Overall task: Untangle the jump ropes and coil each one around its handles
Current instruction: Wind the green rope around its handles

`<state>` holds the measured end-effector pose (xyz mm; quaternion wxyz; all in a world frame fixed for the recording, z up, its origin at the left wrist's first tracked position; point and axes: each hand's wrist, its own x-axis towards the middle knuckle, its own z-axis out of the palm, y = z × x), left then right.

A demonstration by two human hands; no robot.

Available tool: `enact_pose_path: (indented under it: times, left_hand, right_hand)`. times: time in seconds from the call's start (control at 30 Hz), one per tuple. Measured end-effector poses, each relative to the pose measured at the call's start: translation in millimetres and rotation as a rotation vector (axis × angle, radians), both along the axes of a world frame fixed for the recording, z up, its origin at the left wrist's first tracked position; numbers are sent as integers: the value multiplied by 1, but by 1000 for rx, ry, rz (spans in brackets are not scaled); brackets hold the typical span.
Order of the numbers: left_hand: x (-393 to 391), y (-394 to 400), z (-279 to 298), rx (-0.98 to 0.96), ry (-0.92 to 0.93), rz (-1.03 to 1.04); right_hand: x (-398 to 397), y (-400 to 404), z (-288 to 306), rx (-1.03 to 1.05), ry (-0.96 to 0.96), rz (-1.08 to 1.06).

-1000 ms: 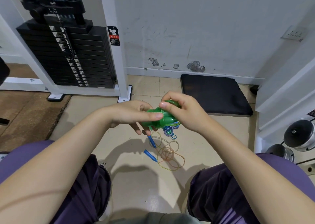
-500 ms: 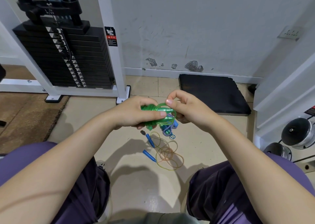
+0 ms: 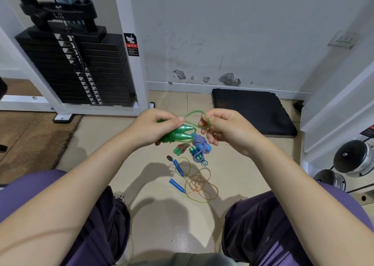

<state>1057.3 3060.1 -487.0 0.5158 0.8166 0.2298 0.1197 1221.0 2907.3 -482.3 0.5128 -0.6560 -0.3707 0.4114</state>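
My left hand (image 3: 155,127) grips the two green handles (image 3: 180,134) of a green jump rope, held side by side with cord wound round them. My right hand (image 3: 220,127) pinches a loop of the same green cord (image 3: 199,118) just to the right of the handles. On the floor below lie a small green and red coiled rope (image 3: 180,149), a blue and white braided rope (image 3: 200,147) bundled on blue handles, and a loose yellow-orange rope (image 3: 199,181) with two blue handles (image 3: 178,176).
A black weight stack (image 3: 81,69) in a white frame stands at the back left. A black mat (image 3: 253,110) lies by the wall at the back right. Chrome dumbbells (image 3: 352,160) sit at the right. A brown mat (image 3: 30,140) covers the floor on the left. My knees frame the floor patch.
My hands have drawn apart. The right hand has lifted off the handles and pulled a loop of green cord out to the right; the left hand keeps its grip on the handles.
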Motion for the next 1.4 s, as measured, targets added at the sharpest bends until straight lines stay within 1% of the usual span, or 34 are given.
enact_pose_path:
  times: [0.13, 0.27, 0.4, 0.5, 0.6, 0.67, 0.73, 0.77, 0.87, 0.93, 1.1, 1.2, 1.27, 1.4]
  left_hand:
    - [2, 0, -3, 6, 4, -23]
    - [3, 0, -5, -6, 12, -22]
    - [3, 2, -6, -14, -5, 14]
    - [5, 0, -5, -25, -38, 56]
    - [5, -2, -5, -23, -45, 44]
    - [5, -2, -6, -16, -39, 26]
    - [5, -2, -7, -15, -29, 9]
    - [5, -2, -7, -19, -21, 0]
    - [4, -2, -7, -39, 13, -43]
    - [4, -4, -8, -52, 14, -66]
    - [5, -5, -8, -85, -17, -100]
    - [4, -4, -9, -104, -31, -122]
    - [3, -3, -8, -83, -35, -143]
    - [3, 0, -10, -73, -40, -152]
  right_hand:
    - [-2, 2, 2, -17, 58, -34]
    - [1, -1, 1, -6, -57, -84]
    - [3, -1, 1, -16, -26, -129]
    - [4, -2, -1, -113, 25, -31]
    - [1, -3, -3, -204, 23, 96]
    - [2, -2, -4, -237, -16, 116]
    - [4, -2, -4, -251, -76, 85]
    - [5, -1, -4, -244, -65, 62]
    - [6, 0, -2, -189, 123, 29]
    - [5, 0, -2, -161, 196, 39]
    - [1, 3, -5, -147, 242, 79]
    - [-1, 3, -4, -178, 248, 106]
    - [-2, 3, -5, -204, 253, 123]
    - [-1, 3, -4, -236, 269, 88]
